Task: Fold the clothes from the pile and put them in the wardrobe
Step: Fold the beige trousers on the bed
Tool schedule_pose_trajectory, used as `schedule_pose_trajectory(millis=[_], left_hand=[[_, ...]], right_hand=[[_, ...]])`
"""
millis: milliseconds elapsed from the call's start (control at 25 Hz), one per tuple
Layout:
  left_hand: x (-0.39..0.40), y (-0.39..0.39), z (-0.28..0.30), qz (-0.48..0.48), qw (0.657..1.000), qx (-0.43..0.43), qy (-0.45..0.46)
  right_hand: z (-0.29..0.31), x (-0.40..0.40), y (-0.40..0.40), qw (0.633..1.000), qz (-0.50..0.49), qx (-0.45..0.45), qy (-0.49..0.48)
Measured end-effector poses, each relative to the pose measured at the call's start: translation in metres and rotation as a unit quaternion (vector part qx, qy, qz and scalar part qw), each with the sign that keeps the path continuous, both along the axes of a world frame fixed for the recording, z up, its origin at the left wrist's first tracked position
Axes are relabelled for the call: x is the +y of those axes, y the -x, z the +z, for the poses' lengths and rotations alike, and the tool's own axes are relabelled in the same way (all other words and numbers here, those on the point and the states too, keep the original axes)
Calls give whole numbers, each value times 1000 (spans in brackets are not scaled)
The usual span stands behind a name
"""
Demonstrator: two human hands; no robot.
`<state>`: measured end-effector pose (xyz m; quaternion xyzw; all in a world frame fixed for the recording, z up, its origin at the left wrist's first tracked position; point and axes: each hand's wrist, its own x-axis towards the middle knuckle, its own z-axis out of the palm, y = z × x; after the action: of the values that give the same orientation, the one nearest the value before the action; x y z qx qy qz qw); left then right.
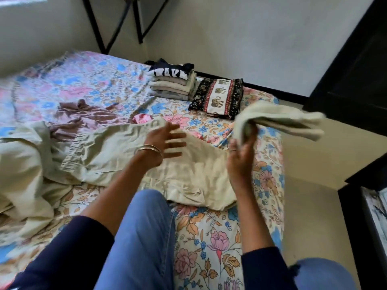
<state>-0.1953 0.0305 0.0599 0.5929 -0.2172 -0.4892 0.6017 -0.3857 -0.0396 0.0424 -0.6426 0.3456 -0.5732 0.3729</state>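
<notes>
Head view, read from the left edge: a heap of pale cream cloth (pixel 18 164) lies slack and crumpled on the floral bedsheet (pixel 209 237), and just beyond it a mauve garment (pixel 83 116) sits bunched and unfolded. Next comes the pale green trousers (pixel 117 155), thin, creased cotton by the look of it, with a gathered elastic waistband at the left end and the legs running right across the bed. The left hand (pixel 167 143) hovers over the upper part with fingers spread and straight, gripping nothing; a metal bangle (pixel 147 149) circles its wrist. The right hand (pixel 240 151) has its fingers curled round the leg end, lifted clear of the sheet and already doubled over. To fold this well, the person would likely press the left palm flat on the middle as an anchor, carry the raised end leftward to meet the waistband, line up the edges, then smooth out the wrinkles. Behind, near the wall, a neat stack of folded clothes (pixel 173 84) stands square, and beside it on the right a folded elephant-print cloth (pixel 217 97) lies flat. A dark cabinet (pixel 360 76), perhaps the wardrobe, fills the right edge.
</notes>
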Motion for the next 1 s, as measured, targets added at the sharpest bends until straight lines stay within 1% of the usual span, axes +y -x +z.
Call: schedule_pose_trajectory(millis=[40, 80, 120, 160, 200, 240, 280, 320, 360, 400, 440, 480, 520, 600, 640, 680, 720, 760, 800, 840, 880, 920, 960, 1000], left_hand=[[13, -31, 3, 62, 997, 47, 3], [28, -61, 1, 123, 989, 86, 1], [42, -86, -5, 176, 978, 116, -5], [59, -107, -16, 219, 966, 137, -8], [76, -123, -28, 246, 959, 142, -15], [90, -131, -37, 264, 955, 131, -39], [98, -133, -43, 273, 952, 120, -73], [102, -134, -48, 277, 950, 106, -103], [100, -136, -53, 282, 948, 82, -123], [96, -139, -56, 296, 945, 47, -133], [92, -143, -60, 323, 937, 6, -133], [88, -146, -64, 353, 928, -31, -120], [85, -147, -67, 373, 923, -47, -86], [87, -145, -65, 406, 913, -34, 29], [90, -145, -65, 430, 900, -27, 65], [96, -150, -72, 459, 886, -28, 65], [101, -156, -81, 477, 878, -28, 35], [106, -165, -96, 483, 876, -17, -11], [114, -173, -112, 480, 876, 15, -45], [119, -182, -129, 472, 878, 38, -72], [121, -185, -138, 478, 872, 27, -101], [123, -181, -135, 473, 870, -8, -135], [122, -169, -121, 476, 861, -72, -166], [119, -156, -108, 477, 841, -140, -213]], right_hand=[[0, 14, -34, 986, 94, 122, 64], [-8, 24, -65, 927, 206, 287, 123], [-18, 34, -86, 824, 302, 460, 134], [-33, 41, -102, 728, 367, 566, 120], [-47, 47, -111, 698, 394, 591, 88], [-59, 51, -111, 725, 397, 560, 49], [-72, 50, -106, 783, 369, 500, 23], [-81, 47, -99, 847, 312, 429, 16], [-88, 40, -92, 892, 245, 379, 25], [-94, 30, -85, 917, 179, 356, 27], [-96, 21, -78, 929, 119, 350, 14], [-97, 16, -72, 928, 70, 366, -9], [-97, 13, -68, 916, 35, 399, -30], [-101, 6, -63, 865, 1, 499, -56], [-103, 4, -62, 836, 10, 545, -61], [-107, 4, -64, 815, 33, 575, -69], [-110, 2, -66, 801, 58, 591, -76], [-113, -1, -68, 795, 80, 597, -79], [-113, -2, -70, 798, 98, 589, -85], [-111, -4, -71, 815, 98, 565, -89], [-110, -5, -68, 845, 74, 522, -89], [-109, -6, -63, 878, 18, 467, -103], [-107, -7, -56, 899, -62, 411, -138], [-107, -9, -50, 895, -137, 375, -198]])
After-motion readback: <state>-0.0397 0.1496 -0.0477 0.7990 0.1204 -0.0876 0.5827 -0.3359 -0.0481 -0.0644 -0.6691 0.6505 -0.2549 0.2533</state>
